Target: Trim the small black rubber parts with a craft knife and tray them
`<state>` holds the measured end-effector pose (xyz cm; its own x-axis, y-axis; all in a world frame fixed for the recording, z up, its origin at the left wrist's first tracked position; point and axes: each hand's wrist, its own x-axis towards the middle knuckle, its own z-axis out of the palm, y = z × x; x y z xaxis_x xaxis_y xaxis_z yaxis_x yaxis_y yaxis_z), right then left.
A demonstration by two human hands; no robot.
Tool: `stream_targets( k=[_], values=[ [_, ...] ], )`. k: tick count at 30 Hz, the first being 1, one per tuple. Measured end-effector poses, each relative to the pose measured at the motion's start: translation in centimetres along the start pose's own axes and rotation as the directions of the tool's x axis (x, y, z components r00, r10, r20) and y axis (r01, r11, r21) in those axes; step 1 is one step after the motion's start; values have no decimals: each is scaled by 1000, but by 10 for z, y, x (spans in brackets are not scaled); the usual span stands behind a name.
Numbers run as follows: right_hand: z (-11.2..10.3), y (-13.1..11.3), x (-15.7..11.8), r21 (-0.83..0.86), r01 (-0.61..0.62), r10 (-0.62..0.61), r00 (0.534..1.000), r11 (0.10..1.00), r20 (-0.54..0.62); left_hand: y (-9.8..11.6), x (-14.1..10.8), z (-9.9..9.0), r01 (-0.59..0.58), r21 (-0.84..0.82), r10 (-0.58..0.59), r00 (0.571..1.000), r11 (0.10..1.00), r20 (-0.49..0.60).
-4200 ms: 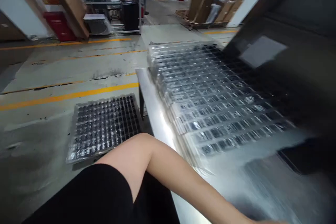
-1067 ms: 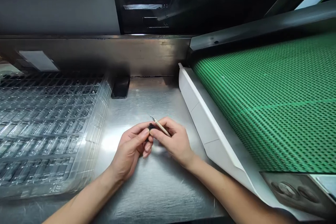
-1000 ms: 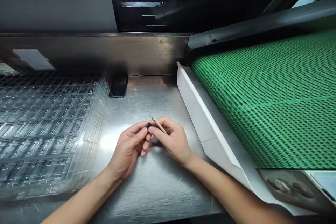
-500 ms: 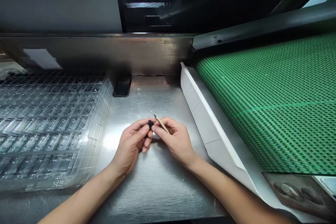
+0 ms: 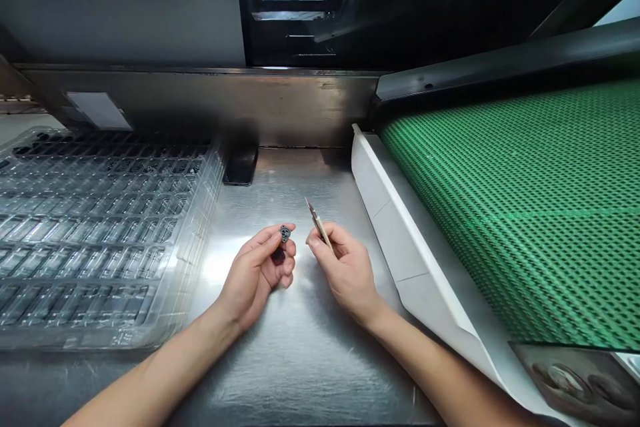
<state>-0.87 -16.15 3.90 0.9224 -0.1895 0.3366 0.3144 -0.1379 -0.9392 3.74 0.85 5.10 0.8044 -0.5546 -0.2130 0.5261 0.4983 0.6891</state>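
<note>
Far left there's a stack of clear plastic trays (image 5: pixel 95 240) sitting on the steel table (image 5: pixel 300 360). Next over, the left hand (image 5: pixel 260 273) pinches a small dark round part (image 5: pixel 285 233) at its fingertips, held up just above the table. A small gap, then the right hand (image 5: pixel 345 270) grips a thin pointed tool (image 5: pixel 317 221), tip angled up and away. Far right is the green mesh conveyor belt (image 5: pixel 525 200), with a white guard (image 5: pixel 400 240) along its edge.

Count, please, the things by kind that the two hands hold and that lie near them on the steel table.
Small dark round part, pinched in the left hand: 1
Thin pointed tool, in the right hand: 1
Stack of clear plastic trays: 1
Green mesh conveyor belt: 1
Total: 4
</note>
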Motion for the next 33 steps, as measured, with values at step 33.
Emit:
stream_targets(
  k=[33],
  values=[
    [1,2,-2,41,-58,54,995,997,79,-4,0,6,-92,-272,72,994,958,-85]
  ],
)
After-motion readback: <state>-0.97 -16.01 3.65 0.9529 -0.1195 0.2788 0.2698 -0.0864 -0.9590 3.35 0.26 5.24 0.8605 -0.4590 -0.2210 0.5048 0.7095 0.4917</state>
